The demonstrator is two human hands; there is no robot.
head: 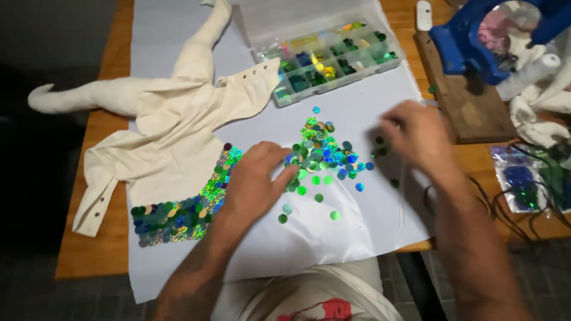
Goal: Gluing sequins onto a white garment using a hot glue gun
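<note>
A loose pile of shiny green and blue sequins lies on a white sheet. My left hand rests palm down at the pile's left edge, fingertips touching the sequins. My right hand hovers at the pile's right side, fingers curled and blurred; whether it holds anything is unclear. A small cream shirt lies to the left, its hem covered with rows of green and blue sequins.
A clear compartment box of sorted sequins sits behind the pile. A blue tool stands on a wooden board at the right, with white cloth, bags of sequins and dark cords nearby.
</note>
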